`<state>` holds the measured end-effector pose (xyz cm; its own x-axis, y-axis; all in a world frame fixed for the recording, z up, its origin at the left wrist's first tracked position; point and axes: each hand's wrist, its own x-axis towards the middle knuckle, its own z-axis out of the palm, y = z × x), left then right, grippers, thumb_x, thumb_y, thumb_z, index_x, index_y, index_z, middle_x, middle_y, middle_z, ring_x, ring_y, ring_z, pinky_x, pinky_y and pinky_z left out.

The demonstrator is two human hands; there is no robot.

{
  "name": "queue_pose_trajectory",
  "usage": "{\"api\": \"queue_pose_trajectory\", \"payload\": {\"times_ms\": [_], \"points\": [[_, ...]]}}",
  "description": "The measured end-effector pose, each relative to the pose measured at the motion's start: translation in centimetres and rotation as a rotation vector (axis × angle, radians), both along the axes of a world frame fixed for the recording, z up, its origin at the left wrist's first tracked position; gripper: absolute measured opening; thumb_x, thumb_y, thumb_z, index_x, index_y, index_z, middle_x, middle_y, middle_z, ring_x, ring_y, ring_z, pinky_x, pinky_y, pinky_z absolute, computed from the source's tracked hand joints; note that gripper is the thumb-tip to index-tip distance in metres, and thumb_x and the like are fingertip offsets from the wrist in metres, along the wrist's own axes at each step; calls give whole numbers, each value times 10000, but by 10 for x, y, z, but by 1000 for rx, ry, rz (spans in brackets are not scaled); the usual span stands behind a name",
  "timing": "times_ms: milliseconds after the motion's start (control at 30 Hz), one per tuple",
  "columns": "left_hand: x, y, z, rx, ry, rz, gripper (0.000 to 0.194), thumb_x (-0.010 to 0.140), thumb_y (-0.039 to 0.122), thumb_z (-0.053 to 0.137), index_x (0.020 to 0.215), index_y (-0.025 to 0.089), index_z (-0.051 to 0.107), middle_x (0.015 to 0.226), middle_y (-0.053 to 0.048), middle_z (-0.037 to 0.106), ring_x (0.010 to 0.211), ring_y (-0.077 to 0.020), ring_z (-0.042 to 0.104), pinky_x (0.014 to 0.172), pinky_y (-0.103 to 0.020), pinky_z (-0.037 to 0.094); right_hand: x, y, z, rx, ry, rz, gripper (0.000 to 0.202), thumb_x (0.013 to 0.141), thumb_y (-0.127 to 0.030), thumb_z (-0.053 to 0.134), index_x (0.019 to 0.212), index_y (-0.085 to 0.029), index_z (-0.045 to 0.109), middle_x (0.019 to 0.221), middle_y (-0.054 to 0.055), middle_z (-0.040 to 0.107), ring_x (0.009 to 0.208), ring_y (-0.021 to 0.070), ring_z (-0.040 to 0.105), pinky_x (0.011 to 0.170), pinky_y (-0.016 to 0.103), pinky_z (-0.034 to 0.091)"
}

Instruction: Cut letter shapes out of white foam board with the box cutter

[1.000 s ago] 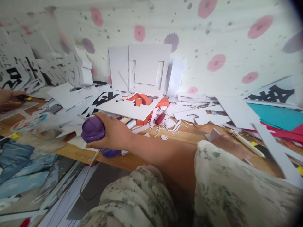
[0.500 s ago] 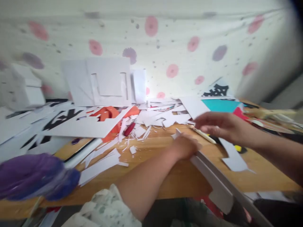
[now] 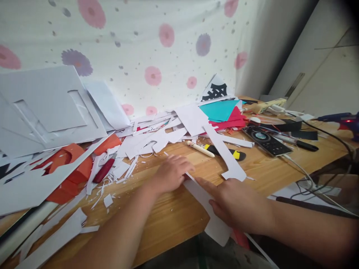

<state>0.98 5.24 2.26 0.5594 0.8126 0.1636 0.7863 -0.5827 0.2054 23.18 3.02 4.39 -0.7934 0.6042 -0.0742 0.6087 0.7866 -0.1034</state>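
Note:
A long piece of white board (image 3: 198, 194) slants across the front of the desk, its near end jutting past the edge. My left hand (image 3: 172, 172) is closed over its far end, fingers bent down around it. Farther along the same piece, my right hand (image 3: 231, 203) grips it between thumb and fingers, the index finger stretched along its upper edge. Part of the board's near end lies hidden behind the right hand and forearm. Just beyond my hands lie a cream pen (image 3: 199, 148), a yellow and black cutter (image 3: 238, 154) and a cut white strip (image 3: 224, 149).
White scraps (image 3: 151, 144) and a dark red tool handle (image 3: 103, 170) lie to the left, beside orange pieces (image 3: 70, 168). Cut white panels (image 3: 56, 116) lean on the wall. Rightward are a phone (image 3: 266, 139), cables (image 3: 308, 175) and a glue gun (image 3: 343, 121).
My right hand has come down from near the pen and taken hold of the white board. The left hand stays on its far end. The view has turned right.

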Motion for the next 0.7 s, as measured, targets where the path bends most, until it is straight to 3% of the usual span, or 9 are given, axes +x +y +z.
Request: {"api": "queue_pose_trajectory", "payload": {"times_ms": [100, 133, 200, 267, 367, 700], "points": [[-22, 7, -1, -33, -462, 148, 373, 723, 400, 674, 1050, 247, 583, 1166, -53, 591, 1140, -247, 477, 990, -391, 341, 0, 0, -2, 20, -11, -5, 618, 778, -173, 434, 1389, -179, 348, 604, 50, 658, 524, 200, 603, 439, 272, 184], [-29, 10, -3, -48, -623, 242, 411, 722, 462, 658, 1055, 238, 577, 1174, -64, 587, 1148, -253, 480, 992, -391, 350, 0, 0, -2, 22, -17, -15, 617, 779, -170, 431, 1390, -180, 351, 607, 53, 658, 527, 200, 602, 438, 272, 181], [-39, 15, -10, -65, -759, 375, 400, 828, 521, 482, 1067, 207, 551, 1153, -88, 600, 1100, -243, 529, 953, -393, 398, 1, 0, -2, 3, -33, -32, 609, 784, -174, 429, 1389, -176, 359, 618, 61, 658, 537, 202, 601, 436, 269, 186], [-43, 20, -19, -115, -782, 423, 410, 885, 509, 357, 1034, 183, 557, 1076, -98, 645, 1024, -230, 584, 913, -389, 437, 1, 0, -1, -30, -41, -50, 604, 792, -179, 426, 1392, -173, 358, 639, 69, 663, 553, 204, 602, 438, 264, 205], [-42, 24, -28, -200, -781, 423, 399, 878, 504, 384, 995, 180, 586, 998, -85, 690, 986, -228, 613, 910, -388, 448, 1, -1, 0, -78, -28, -71, 604, 799, -174, 416, 1399, -172, 345, 666, 75, 672, 583, 207, 611, 451, 255, 243], [-41, 26, -31, -184, -727, 495, 385, 858, 513, 417, 1007, 205, 592, 1007, -52, 697, 995, -229, 605, 895, -363, 428, 0, -4, -1, -57, -8, -54, 603, 796, -200, 412, 1393, -136, 358, 697, 90, 684, 615, 237, 639, 454, 273, 242]]}}
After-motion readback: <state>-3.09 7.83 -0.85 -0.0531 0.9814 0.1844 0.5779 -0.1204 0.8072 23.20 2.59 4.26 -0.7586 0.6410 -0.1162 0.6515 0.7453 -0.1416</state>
